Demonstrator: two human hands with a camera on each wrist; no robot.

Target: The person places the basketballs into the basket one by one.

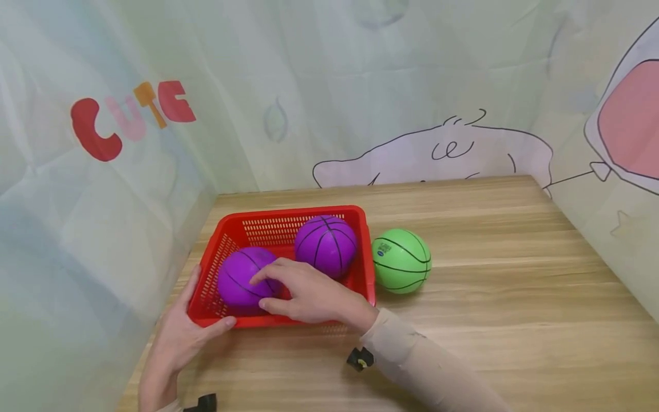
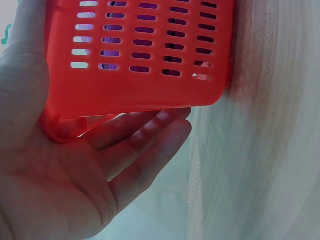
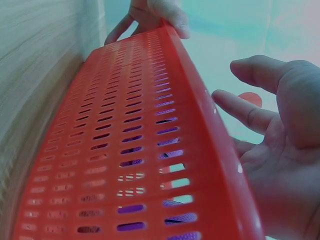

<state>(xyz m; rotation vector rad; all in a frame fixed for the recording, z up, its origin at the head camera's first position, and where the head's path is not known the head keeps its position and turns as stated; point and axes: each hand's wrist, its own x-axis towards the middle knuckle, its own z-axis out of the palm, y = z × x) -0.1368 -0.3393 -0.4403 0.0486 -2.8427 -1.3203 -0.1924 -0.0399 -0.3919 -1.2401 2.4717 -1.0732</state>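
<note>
From here I see the person's left hand [image 1: 177, 337] gripping the near left corner of a rectangular red plastic basket [image 1: 268, 230], thumb on the rim, fingers along the outer left side. The basket stands on a wood-grain table [image 1: 515, 274]. Above it I have the right hand [image 1: 309, 292], fingers loose and parted, gripping nothing; I cannot tell whether a fingertip touches the purple black-lined ball [image 1: 238, 276] in the basket's left part. A second purple ball [image 1: 326, 246] sits in its far right part, and a green black-lined ball [image 1: 403, 262] lies just outside its right wall.
</note>
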